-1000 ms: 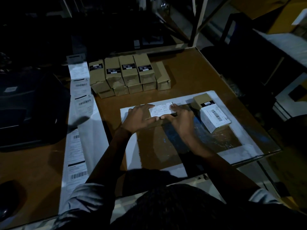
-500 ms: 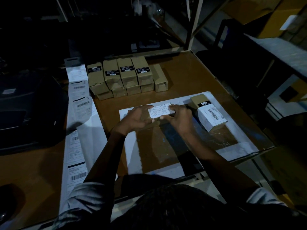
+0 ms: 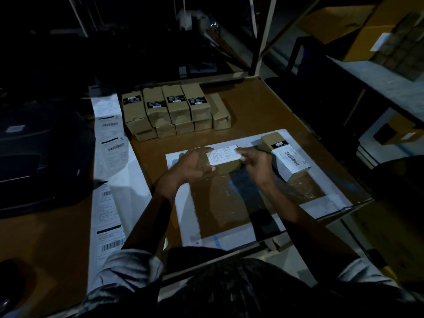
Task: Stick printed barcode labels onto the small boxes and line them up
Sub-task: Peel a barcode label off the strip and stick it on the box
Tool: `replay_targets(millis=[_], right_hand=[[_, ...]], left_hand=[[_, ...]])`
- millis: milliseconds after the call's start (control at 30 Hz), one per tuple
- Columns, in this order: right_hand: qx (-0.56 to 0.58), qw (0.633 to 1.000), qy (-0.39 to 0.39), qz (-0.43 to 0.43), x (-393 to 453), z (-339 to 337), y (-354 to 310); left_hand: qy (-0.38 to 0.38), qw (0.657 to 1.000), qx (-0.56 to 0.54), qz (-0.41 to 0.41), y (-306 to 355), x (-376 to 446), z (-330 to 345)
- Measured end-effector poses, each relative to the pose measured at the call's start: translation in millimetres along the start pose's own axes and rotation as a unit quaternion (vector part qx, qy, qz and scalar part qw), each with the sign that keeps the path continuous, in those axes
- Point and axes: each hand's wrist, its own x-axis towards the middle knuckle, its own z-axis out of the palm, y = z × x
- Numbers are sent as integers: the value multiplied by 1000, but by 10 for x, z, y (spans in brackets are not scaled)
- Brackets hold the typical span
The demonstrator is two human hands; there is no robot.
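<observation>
A small brown box (image 3: 227,166) lies on its side in the middle of the table, a white printed label (image 3: 223,154) across its top. My left hand (image 3: 192,165) grips the box's left end, thumb along its front. My right hand (image 3: 257,162) holds the right end, fingers curled at the label's edge. Just right of it lies a labelled box (image 3: 290,161), white barcode label facing up. A stack of several plain brown boxes (image 3: 174,109) with black stickers stands in rows at the back.
A long strip of printed barcode labels (image 3: 107,180) runs down the left of the table. A dark printer (image 3: 34,157) sits at far left. A white-bordered mat (image 3: 321,203) covers the table middle. The table's right edge (image 3: 321,138) drops off to shelving.
Both hands stay on the box and label; my right hand's fingers have shifted slightly along the label's right edge. The camera view has drifted a little.
</observation>
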Motion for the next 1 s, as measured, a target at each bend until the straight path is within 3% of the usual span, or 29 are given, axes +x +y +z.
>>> replay_targets(millis=[100,200,267,367,433,600,733,833,1000], right_hand=[[130,988,20,77,-124,-83,32],[300,936,59,176,-235,-165,-6],[271,939,21,211,-274,-220,46],[128,954,-176,206,-391,-273,-4],[68,955,-212,194,-496,-210,-80],[118,968,-106,195,-757,-84,-139],[30,986,-32,163,-927,-162,-199],[-26,986,32,163,-973,-171,-224],[-108,979,94,145,-924,-327,-64]], left_hand=[[-5,1000,-11,22,23,-41,-45],[-30,998,-20,56,22,-122,-42],[-38,996,-9,78,-18,-186,-6],[-7,992,17,128,-51,-292,73],[33,985,46,163,-2,-399,115],[139,966,63,209,4,-600,223],[189,976,53,98,127,-607,381],[202,978,-46,-16,288,-513,577],[217,962,-146,-74,735,-437,837]])
